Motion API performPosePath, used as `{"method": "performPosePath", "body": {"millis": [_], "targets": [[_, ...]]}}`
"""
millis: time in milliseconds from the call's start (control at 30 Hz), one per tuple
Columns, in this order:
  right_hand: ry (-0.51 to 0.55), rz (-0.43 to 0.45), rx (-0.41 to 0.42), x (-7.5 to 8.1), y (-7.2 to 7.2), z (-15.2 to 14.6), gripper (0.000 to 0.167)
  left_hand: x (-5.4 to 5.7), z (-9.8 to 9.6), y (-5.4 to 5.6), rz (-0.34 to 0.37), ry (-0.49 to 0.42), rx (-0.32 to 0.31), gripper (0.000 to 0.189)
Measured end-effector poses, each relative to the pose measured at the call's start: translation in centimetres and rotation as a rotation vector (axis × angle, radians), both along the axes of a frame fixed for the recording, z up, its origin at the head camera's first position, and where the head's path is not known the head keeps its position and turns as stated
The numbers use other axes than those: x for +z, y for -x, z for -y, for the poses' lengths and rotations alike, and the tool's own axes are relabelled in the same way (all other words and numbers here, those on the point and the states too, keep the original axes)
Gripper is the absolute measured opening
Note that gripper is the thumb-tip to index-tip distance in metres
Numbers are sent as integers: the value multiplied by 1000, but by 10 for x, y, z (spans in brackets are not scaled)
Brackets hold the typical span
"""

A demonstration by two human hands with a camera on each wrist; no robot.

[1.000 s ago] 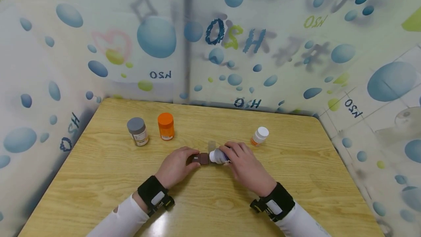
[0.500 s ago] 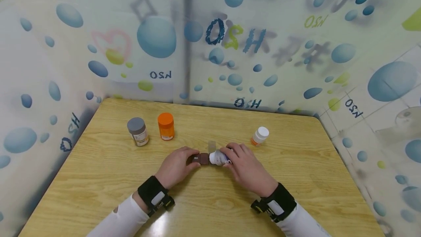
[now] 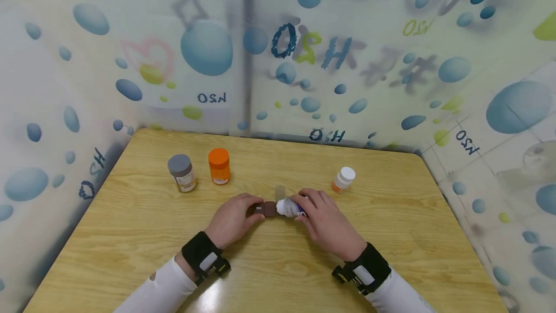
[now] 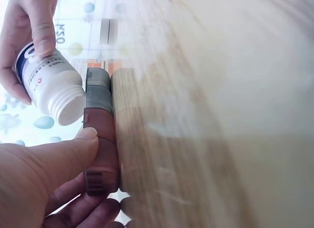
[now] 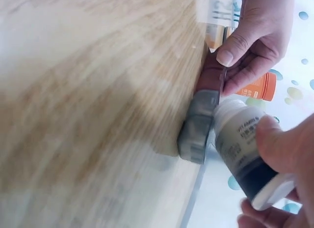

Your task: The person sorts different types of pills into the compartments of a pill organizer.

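My left hand (image 3: 232, 219) pinches the brown end of a small pill organizer (image 3: 270, 209) lying on the table, thumb on one side and fingers on the other. Its far compartments (image 4: 99, 85) are grey and see-through. Tilted toward the organizer is a white pill bottle (image 3: 287, 207) with a dark blue band, gripped near its base by my right hand (image 3: 332, 228). In the left wrist view the bottle's threaded mouth (image 4: 71, 110) has no cap and sits close over the organizer's middle. Whether it touches I cannot tell, and no pills show.
On the wooden table (image 3: 269, 274), a grey-lidded jar (image 3: 182, 174) and an orange bottle (image 3: 219, 167) stand at the back left. A small white-capped bottle (image 3: 343, 180) stands beyond my right hand. A patterned wall (image 3: 278, 86) rises behind the table.
In my right hand the pill bottle has turned a little, so more of its printed label shows. That hand has shifted very slightly right; my left hand stays in place on the organizer.
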State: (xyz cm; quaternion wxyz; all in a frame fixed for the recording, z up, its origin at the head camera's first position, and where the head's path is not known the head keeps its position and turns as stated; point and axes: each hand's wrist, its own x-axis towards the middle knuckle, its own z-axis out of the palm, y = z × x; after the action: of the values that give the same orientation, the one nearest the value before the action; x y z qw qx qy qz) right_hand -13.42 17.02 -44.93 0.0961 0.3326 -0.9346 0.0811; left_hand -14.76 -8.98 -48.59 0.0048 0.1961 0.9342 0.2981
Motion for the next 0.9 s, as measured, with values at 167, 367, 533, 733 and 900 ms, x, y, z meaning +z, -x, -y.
{"method": "performPosePath", "body": {"millis": [167, 367, 533, 733, 900], "targets": [[20, -2, 53, 0, 1, 0, 54, 0, 0, 1, -10, 3, -3, 42], [43, 10, 59, 2, 3, -3, 54, 1, 0, 1, -1, 1, 5, 42], [50, 42, 18, 1, 2, -7, 55, 1, 0, 0, 10, 2, -3, 43], [15, 46, -36, -2, 1, -9, 64, 1, 1, 0, 20, 4, 10, 43], [17, 56, -71, -7, 0, -11, 64, 1, 0, 0, 19, 13, 8, 43]]}}
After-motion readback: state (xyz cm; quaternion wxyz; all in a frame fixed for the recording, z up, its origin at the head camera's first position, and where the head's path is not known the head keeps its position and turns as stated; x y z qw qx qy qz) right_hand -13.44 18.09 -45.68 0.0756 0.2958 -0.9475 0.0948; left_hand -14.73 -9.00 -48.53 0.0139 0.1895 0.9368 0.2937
